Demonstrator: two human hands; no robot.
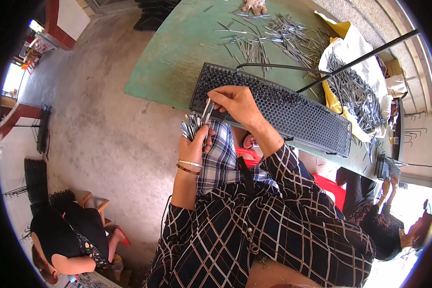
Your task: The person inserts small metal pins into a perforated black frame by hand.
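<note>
Head view shows us our left hand [192, 146] closed around a bundle of thin metal pieces [191, 126], which fan upward out of the grip just off the near edge of the green table [165, 67]. Our right hand [237, 105] pinches a slim metal piece [208, 111] between thumb and fingers, right beside the bundle; we cannot tell whether that is one piece or several. Behind the right hand, a black perforated tray [307, 122] with a bent rod frame [375, 52] lies slantwise along the table edge. Past it we see loose metal pieces [293, 41] scattered over the tabletop, and to the right a white sack [359, 47] with yellow parts, filled with more of them. Co-workers sit on either side of us, one at lower left [62, 235], another at far right [374, 221].
</note>
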